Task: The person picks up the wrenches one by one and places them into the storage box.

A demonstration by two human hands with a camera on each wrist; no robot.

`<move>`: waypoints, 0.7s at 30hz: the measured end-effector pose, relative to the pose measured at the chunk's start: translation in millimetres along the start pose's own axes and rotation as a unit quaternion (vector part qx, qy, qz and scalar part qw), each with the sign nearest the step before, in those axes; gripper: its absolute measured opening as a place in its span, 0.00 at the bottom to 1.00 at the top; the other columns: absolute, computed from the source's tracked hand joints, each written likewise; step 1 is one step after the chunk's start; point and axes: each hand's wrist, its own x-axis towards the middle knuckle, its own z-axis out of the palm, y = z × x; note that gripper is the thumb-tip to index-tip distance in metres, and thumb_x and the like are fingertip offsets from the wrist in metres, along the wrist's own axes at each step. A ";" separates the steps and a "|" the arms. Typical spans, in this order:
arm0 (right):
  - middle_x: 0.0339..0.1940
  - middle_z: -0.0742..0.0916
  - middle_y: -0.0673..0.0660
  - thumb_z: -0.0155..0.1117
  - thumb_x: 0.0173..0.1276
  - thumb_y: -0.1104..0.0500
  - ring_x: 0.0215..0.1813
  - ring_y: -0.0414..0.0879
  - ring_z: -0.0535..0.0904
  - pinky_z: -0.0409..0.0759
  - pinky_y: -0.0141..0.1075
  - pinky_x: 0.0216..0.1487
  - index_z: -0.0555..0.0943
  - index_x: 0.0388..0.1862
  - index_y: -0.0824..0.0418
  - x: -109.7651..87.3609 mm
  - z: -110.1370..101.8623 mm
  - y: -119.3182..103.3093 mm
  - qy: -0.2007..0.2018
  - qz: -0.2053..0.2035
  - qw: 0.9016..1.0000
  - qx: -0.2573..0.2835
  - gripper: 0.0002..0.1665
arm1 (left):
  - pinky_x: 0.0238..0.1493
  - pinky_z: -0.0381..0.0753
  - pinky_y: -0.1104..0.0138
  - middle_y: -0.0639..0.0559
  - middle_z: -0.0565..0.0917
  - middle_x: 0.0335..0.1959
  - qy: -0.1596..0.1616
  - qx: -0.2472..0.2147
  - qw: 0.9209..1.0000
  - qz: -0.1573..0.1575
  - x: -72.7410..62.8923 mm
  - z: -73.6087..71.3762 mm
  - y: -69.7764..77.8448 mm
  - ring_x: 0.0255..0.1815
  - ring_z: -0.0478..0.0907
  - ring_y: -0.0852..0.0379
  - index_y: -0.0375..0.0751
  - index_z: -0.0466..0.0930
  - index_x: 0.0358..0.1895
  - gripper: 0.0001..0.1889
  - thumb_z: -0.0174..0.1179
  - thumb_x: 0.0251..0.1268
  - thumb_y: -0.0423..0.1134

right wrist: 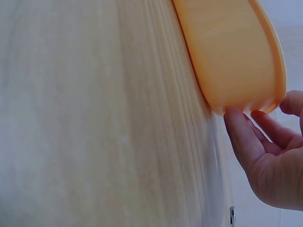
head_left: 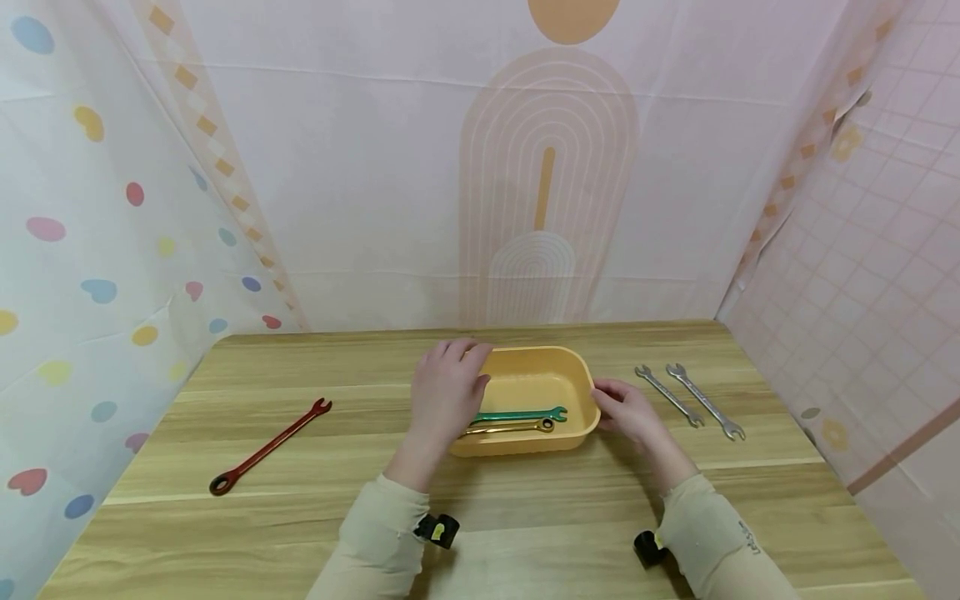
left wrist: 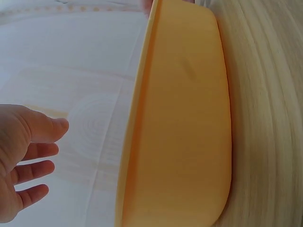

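A yellow plastic box [head_left: 540,446] stands on the table, with a green wrench [head_left: 525,415] and a gold ratchet wrench [head_left: 517,427] lying inside it. Their left ends are hidden behind my left hand [head_left: 446,387]. That hand hovers at the box's left end; in the left wrist view its fingers [left wrist: 35,171] are spread and relaxed, apart from the wall, with nothing in them. At the opposite end, my right hand [head_left: 628,408] grips the box, thumb and fingers at the rim and outer wall. From the right wrist, fingertips [right wrist: 234,113] press against the end wall.
To the left a red ratchet wrench [head_left: 270,447] lies diagonally on the wooden table [head_left: 360,367]. Beyond my right hand lie a shorter silver wrench [head_left: 669,396] and a longer silver wrench [head_left: 705,402], side by side. Patterned cloth [head_left: 375,167] hangs behind the table and along both sides.
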 end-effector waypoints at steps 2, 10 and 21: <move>0.61 0.75 0.75 0.52 0.78 0.62 0.46 0.48 0.81 0.84 0.37 0.44 0.66 0.68 0.78 0.1 -0.1 0.0 -0.001 0.000 1.000 -0.001 0.27 | 0.44 0.80 0.49 0.44 0.85 0.43 0.004 0.003 1.000 0.000 -1.4 -0.9 -2.7 0.45 0.80 0.41 0.40 0.84 0.46 0.20 0.77 0.46 0.28; 0.60 0.76 0.74 0.53 0.78 0.62 0.44 0.46 0.81 0.83 0.36 0.44 0.67 0.67 0.78 0.0 0.2 -0.6 0.001 0.002 1.000 0.002 0.26 | 0.46 0.79 0.46 0.43 0.85 0.43 0.001 0.010 1.000 -0.012 -6.5 -3.4 -14.3 0.46 0.80 0.40 0.39 0.84 0.47 0.21 0.77 0.45 0.28; 0.61 0.75 0.76 0.52 0.78 0.63 0.45 0.46 0.81 0.84 0.36 0.44 0.65 0.67 0.79 1.1 0.1 1.3 -0.004 -0.001 1.000 0.020 0.27 | 0.43 0.79 0.47 0.42 0.85 0.43 -0.010 0.027 0.999 -0.029 -12.6 -6.6 -30.1 0.44 0.80 0.40 0.38 0.85 0.47 0.22 0.78 0.45 0.30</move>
